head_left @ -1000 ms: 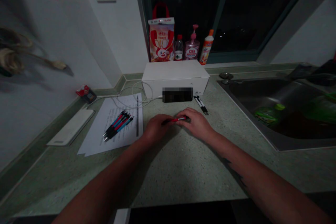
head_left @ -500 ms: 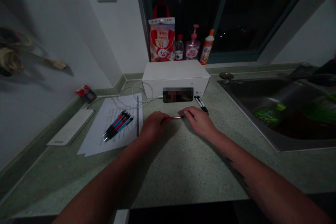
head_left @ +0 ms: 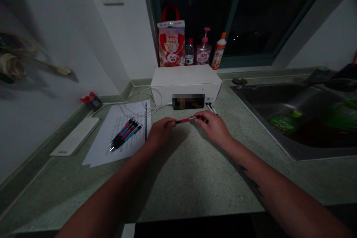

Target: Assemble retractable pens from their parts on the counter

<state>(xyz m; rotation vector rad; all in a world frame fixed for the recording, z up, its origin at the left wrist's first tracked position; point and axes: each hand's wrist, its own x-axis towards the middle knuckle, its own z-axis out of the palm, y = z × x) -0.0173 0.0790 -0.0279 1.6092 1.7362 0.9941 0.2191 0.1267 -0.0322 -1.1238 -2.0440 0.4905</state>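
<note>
A red pen (head_left: pixel 185 120) with dark ends spans the gap between my two hands, just above the counter. My left hand (head_left: pixel 162 131) pinches its left end. At the other end, the fingers of my right hand (head_left: pixel 212 122) are closed on the pen's dark tip part. Left of my hands, several red, blue and black pens (head_left: pixel 125 134) lie in a bundle on printed paper sheets (head_left: pixel 104 143). Beyond my right hand lie white-and-black pens (head_left: pixel 212 108), partly hidden by it.
A phone (head_left: pixel 188 102) with a white cable leans against a white box (head_left: pixel 186 76). Bottles and a red bag (head_left: pixel 171 44) stand behind the box. On the right is a metal sink (head_left: pixel 279 148) with green items inside. A white flat box (head_left: pixel 75 135) lies at left.
The pen has risen slightly and turned, so its red body shows more between my hands. Both hands have shifted up a little. My view has moved slightly.
</note>
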